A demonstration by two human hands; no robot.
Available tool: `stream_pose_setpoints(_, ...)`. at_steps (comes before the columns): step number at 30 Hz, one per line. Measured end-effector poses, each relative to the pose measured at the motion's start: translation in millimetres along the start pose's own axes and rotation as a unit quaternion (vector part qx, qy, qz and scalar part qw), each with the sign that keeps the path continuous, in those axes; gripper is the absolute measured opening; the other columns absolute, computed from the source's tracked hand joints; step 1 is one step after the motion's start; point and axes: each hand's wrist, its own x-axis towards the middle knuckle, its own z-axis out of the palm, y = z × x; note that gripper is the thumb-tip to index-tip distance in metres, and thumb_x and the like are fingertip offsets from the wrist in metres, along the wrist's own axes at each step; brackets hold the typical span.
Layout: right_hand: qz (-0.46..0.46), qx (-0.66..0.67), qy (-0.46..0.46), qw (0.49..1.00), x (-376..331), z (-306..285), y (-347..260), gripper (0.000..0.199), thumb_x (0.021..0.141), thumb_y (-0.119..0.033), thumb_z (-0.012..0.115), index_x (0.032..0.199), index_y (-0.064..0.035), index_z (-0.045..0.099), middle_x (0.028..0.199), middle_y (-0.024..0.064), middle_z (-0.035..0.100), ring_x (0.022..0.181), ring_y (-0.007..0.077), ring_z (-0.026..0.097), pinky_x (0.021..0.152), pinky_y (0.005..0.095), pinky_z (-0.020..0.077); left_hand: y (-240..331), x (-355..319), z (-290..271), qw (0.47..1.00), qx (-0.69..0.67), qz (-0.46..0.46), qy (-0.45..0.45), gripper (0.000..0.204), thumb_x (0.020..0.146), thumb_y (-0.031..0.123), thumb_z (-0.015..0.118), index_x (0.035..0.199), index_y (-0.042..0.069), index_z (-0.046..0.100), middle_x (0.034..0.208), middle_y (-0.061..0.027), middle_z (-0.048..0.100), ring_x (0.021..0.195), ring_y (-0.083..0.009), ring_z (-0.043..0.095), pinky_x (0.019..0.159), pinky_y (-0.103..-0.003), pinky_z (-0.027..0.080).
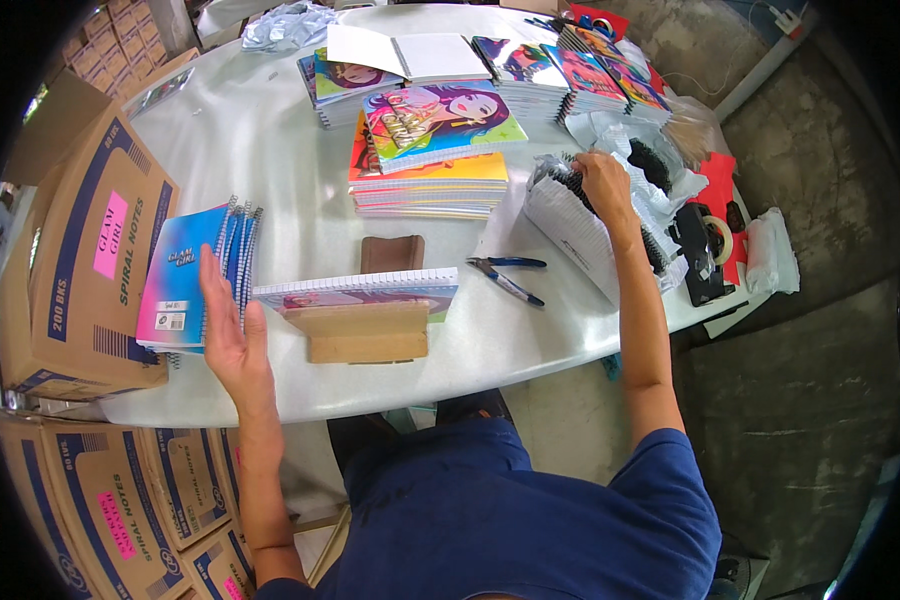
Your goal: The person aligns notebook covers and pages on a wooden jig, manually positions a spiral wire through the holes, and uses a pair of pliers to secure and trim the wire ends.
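My left hand [236, 345] is held upright, fingers straight and thumb apart. It rests against or very near a stack of blue-and-pink spiral notebooks [185, 270] standing on edge. My right hand [606, 188] reaches to an opened white package [580, 235] of black spiral coils [653, 165], its fingers pinched at a coil's end. Between my hands an unbound notebook [370, 291] stands on its edge, its row of punched holes upward, against a cardboard rest [368, 335]. A brown block [392, 254] lies behind it. Blue-handled pliers [510, 275] lie to its right.
Stacked notebooks with colourful covers [430, 185] fill the middle of the white table [240, 130]; more piles [525, 75] stand behind. A large cardboard carton [90, 250] stands at the left, more cartons [120, 505] below. A black tape dispenser [705, 255] sits at the right edge.
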Motion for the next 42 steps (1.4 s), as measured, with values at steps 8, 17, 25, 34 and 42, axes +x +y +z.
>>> stream_pose_setpoints(8, -0.043, 0.031, -0.038, 0.998, 8.2, -25.2, -5.4, 0.007, 0.081, -0.007, 0.061, 0.081, -0.0057, 0.068, 0.089, 0.0138, 0.064, 0.083, 0.0351, 0.064, 0.07, 0.0457, 0.0497, 42.5, 18.3, 59.8, 0.954, 0.192, 0.197, -0.123, 0.056, 0.086, 0.007, 0.068, 0.139, 0.006, 0.051, 0.148, -0.018, 0.043, 0.14, -0.0397, 0.034, 0.112, -0.052, 0.025)
stream_pose_setpoints(17, -0.159, 0.065, 0.109, 0.979, -0.6, -79.9, -67.5, 0.031, 0.077, 0.004, 0.06, 0.105, -0.006, 0.067, 0.087, 0.0116, 0.058, 0.086, 0.0323, 0.061, 0.07, 0.0443, 0.0488, 56.2, 15.5, 106.3, 0.875, 0.365, 0.191, -0.255, 0.058, 0.084, 0.035, 0.069, 0.135, 0.012, 0.055, 0.139, -0.0116, 0.053, 0.134, -0.0404, 0.04, 0.109, -0.058, 0.026)
stream_pose_setpoints(25, -0.03, 0.487, -0.165, 0.857, -78.7, -104.9, -170.0, 0.022, 0.081, 0.006, 0.069, 0.101, -0.0028, 0.07, 0.089, 0.0077, 0.063, 0.078, 0.0158, 0.059, 0.068, 0.0296, 0.0476, 45.3, 9.7, 104.5, 0.867, 0.353, 0.172, -0.306, 0.044, 0.086, 0.03, 0.066, 0.128, 0.018, 0.061, 0.13, -0.002, 0.061, 0.123, -0.0326, 0.053, 0.105, -0.056, 0.034)
stream_pose_setpoints(34, -0.007, 0.549, -0.181, 0.816, -84.0, -98.3, -168.4, 0.015, 0.086, 0.002, 0.066, 0.1, -0.002, 0.07, 0.086, 0.0063, 0.063, 0.076, 0.0145, 0.058, 0.068, 0.0292, 0.0477, 44.5, 7.0, 103.9, 0.877, 0.332, 0.174, -0.299, 0.046, 0.083, 0.027, 0.07, 0.127, 0.017, 0.062, 0.13, -0.0023, 0.061, 0.118, -0.0309, 0.057, 0.101, -0.052, 0.041)
stream_pose_setpoints(42, -0.061, 0.552, -0.234, 0.798, -81.4, -96.4, -163.8, 0.014, 0.086, 0.0, 0.066, 0.1, -0.0007, 0.069, 0.084, 0.0083, 0.063, 0.076, 0.0166, 0.058, 0.067, 0.0319, 0.0472, 45.0, 5.6, 103.2, 0.88, 0.324, 0.188, -0.293, 0.047, 0.081, 0.024, 0.072, 0.126, 0.015, 0.062, 0.129, -0.0036, 0.062, 0.119, -0.031, 0.057, 0.1, -0.051, 0.041)
